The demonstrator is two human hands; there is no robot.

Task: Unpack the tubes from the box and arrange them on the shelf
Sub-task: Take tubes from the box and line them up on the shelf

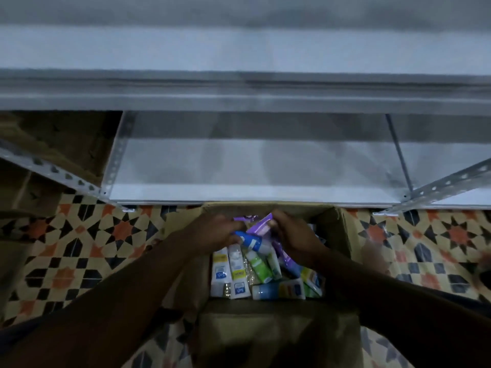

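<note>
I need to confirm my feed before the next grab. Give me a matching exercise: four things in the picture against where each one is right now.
Things:
1. purple tube
2. white-and-yellow tubes
3. cardboard box
4. lower shelf board

Places:
a. standing on the patterned floor tiles
b. just beyond the box's far rim
c. pinched in the right hand
d. lying side by side at the box's left side

Pairs: 1-c; 2-d; 3-a; 4-b
</note>
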